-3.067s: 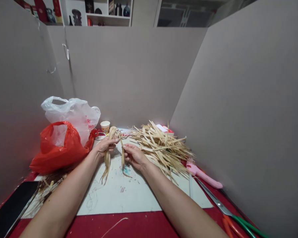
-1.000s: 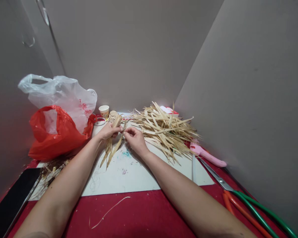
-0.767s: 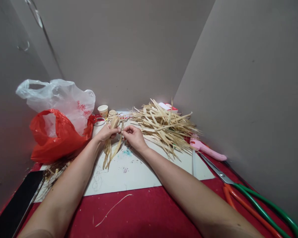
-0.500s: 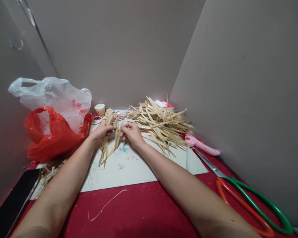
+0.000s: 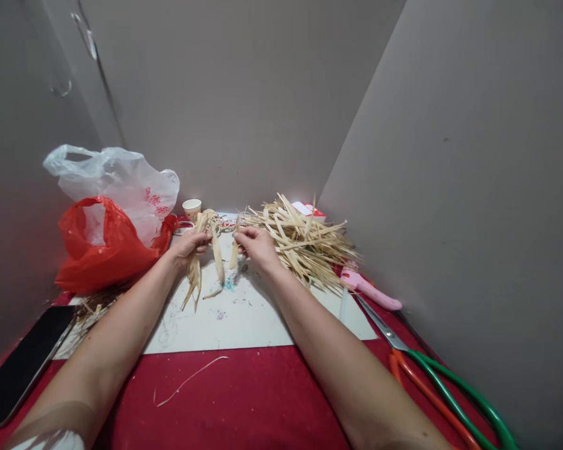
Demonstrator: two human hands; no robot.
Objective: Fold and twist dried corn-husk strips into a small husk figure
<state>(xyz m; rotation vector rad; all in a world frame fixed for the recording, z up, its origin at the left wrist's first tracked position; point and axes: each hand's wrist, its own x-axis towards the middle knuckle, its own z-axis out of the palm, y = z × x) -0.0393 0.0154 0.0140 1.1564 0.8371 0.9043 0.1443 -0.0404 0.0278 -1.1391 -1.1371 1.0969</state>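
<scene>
My left hand (image 5: 190, 244) is closed around a bunch of dried, straw-coloured husk strips (image 5: 194, 279), whose ragged ends hang over the white board (image 5: 206, 334). One longer strip (image 5: 217, 255) hangs down just right of that hand, its lower end bent; where its top is held is hard to see. Between thumb and fingers, my right hand (image 5: 259, 245) pinches a short pale strip (image 5: 234, 256), held apart from the left bunch. Right behind this hand lies a big loose pile of dried strips (image 5: 304, 240).
Red and white plastic bags (image 5: 91, 247) stand at left, near a paper cup (image 5: 191, 207). A phone (image 5: 25, 362) lies front left. Pink-handled tool (image 5: 373, 292) and large scissors (image 5: 431, 365) with orange and green handles lie right. Grey walls (image 5: 244, 94) close off back and right.
My right hand has drawn away to the right with a short strip, widening the gap between my hands. The camera view has shifted slightly.
</scene>
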